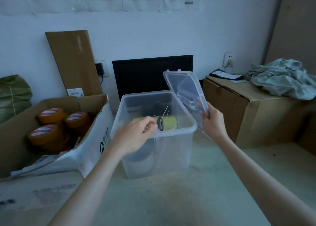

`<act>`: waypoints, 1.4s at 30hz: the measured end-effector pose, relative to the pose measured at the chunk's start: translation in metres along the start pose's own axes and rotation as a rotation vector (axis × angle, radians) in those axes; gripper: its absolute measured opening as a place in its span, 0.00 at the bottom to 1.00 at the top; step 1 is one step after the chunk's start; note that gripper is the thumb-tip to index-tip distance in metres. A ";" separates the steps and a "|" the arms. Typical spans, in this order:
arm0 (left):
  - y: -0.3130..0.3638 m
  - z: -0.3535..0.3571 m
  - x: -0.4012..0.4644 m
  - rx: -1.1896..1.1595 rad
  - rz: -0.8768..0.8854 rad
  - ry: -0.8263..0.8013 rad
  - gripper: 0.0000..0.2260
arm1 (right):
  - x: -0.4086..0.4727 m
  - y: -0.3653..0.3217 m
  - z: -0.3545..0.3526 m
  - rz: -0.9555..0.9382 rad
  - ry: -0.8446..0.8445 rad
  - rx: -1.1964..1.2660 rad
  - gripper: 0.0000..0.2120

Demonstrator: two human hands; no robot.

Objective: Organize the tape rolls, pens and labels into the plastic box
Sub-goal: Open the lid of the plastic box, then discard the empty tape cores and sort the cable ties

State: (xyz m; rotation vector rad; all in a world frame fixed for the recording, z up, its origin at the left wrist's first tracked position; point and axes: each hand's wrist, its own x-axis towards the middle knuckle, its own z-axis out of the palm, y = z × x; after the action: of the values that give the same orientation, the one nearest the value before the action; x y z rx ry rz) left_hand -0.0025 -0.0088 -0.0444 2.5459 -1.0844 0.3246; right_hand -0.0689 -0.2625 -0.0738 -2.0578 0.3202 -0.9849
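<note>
Now the Box Is Open and a Hand Is Reaching In

The clear plastic box [172,150] is sitting on the pale table [179,200], right in the middle. The right hand [212,121] is pinching the bottom edge of the clear lid [185,87] and holding it up, tilted, over the right side of the box. The left hand [136,133] is resting on the front rim of the box with its fingers curled over the edge. I cannot tell if those fingers are holding anything.

Inside the box, a yellow roll [169,123] is lying near the front. Thin pale strands [163,118] are sticking up beside it. Something round and pale is showing through the front wall lower down, but it is too blurry to name.

To the left, a cardboard box [95,106] is sitting open just beside the plastic box. Brown tape rolls [51,118] with red and white tops are sitting inside it. Behind the plastic box, a black screen [147,73] is leaning at the wall. On the right, a crumpled cloth [280,78] is lying on top of a big brown carton [239,113].
</note>
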 end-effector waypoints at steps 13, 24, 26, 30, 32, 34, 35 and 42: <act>-0.007 0.009 -0.008 0.242 0.163 0.100 0.26 | -0.017 0.061 0.022 0.536 0.225 0.548 0.20; -0.006 0.006 -0.007 0.215 0.185 0.055 0.23 | -0.025 0.064 -0.002 0.881 -0.217 0.255 0.16; -0.004 0.005 -0.008 0.171 0.195 0.043 0.19 | -0.026 0.054 -0.013 0.903 -0.360 0.133 0.20; -0.001 0.003 -0.011 0.159 0.186 0.031 0.20 | -0.024 0.036 -0.025 0.823 -0.385 0.131 0.18; 0.000 0.002 -0.012 0.166 0.178 0.027 0.20 | -0.021 0.025 -0.026 0.687 -0.304 0.231 0.12; 0.001 0.004 -0.014 0.170 0.174 0.040 0.22 | -0.018 0.009 -0.027 0.532 -0.232 0.301 0.08; 0.001 0.004 -0.016 0.175 0.176 0.050 0.23 | -0.017 0.000 -0.027 0.465 -0.201 0.308 0.08; 0.005 -0.001 -0.038 0.189 0.185 0.065 0.28 | -0.010 -0.047 -0.021 0.146 -0.060 0.146 0.05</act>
State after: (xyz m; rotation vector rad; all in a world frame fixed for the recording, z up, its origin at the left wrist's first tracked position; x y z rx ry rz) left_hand -0.0320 0.0137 -0.0555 2.5799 -1.3244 0.5797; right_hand -0.0961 -0.2388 -0.0362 -1.8998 0.3518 -0.8322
